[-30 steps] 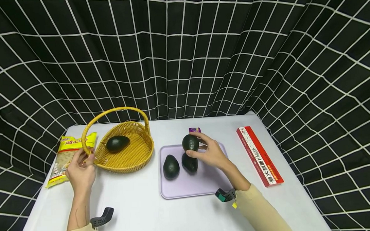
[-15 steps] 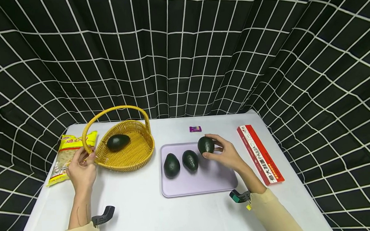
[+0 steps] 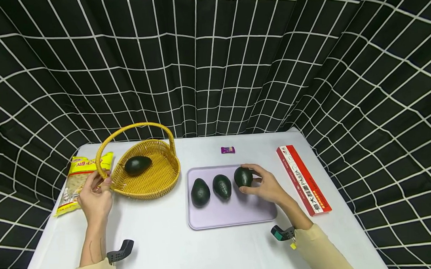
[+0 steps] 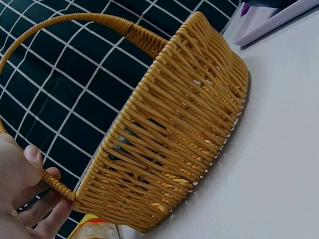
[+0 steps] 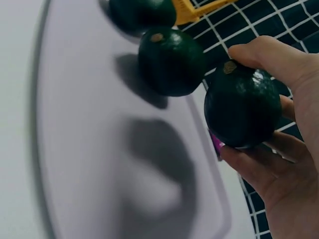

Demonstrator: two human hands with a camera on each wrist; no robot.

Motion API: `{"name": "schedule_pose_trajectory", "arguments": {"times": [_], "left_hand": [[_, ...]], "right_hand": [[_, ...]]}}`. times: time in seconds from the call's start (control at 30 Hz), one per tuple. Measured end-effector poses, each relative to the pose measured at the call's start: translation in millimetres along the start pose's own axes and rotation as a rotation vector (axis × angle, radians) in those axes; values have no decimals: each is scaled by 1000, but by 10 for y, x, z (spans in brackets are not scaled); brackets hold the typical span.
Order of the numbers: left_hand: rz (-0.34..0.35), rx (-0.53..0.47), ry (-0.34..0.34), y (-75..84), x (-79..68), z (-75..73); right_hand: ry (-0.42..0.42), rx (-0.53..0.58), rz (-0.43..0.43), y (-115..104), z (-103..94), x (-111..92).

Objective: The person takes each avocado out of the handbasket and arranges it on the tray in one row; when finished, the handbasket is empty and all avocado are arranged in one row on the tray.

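My right hand (image 3: 269, 187) holds a dark green avocado (image 3: 243, 177) between thumb and fingers over the right part of the lilac tray (image 3: 232, 215). In the right wrist view, the avocado (image 5: 242, 107) hangs clear of the tray, its shadow falling below. Two more avocados, one at the left (image 3: 200, 193) and one in the middle (image 3: 222, 186), lie side by side on the tray. At the left, my left hand (image 3: 96, 200) grips the handle base of a yellow wicker basket (image 3: 161, 172). One avocado (image 3: 138, 165) lies inside it.
A yellow food bag (image 3: 72, 187) lies behind my left hand, left of the basket. Beyond the tray is a small purple packet (image 3: 228, 150). A long red pasta box (image 3: 303, 181) lies at the right. Black gridded curtain (image 3: 213, 71) surrounds the white table.
My right hand has carried the avocado rightward from above the middle avocado, then lowered it toward the tray's right part. The left hand keeps its grip on the basket.
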State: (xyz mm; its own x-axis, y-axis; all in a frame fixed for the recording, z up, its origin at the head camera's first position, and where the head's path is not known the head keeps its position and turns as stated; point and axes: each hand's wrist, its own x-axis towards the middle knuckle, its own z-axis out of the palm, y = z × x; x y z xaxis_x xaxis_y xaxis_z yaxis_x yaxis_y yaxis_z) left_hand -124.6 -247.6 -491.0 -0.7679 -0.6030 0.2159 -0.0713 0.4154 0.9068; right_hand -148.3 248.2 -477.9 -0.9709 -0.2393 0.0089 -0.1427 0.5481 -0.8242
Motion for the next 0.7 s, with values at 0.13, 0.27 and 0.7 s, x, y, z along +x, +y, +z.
{"name": "schedule_pose_trajectory", "arguments": {"times": [0.13,0.27,0.7], "left_hand": [[1,-6,-8,-4,1,-2],[-4,-2,-9,2,2,-4],[2,-17,-6,-6,10,-1]], "right_hand": [[-6,-21,-2,75,45,-17],[-12,-29,5,132,81,-36],[-57,-48,-60,232,157,8]]}}
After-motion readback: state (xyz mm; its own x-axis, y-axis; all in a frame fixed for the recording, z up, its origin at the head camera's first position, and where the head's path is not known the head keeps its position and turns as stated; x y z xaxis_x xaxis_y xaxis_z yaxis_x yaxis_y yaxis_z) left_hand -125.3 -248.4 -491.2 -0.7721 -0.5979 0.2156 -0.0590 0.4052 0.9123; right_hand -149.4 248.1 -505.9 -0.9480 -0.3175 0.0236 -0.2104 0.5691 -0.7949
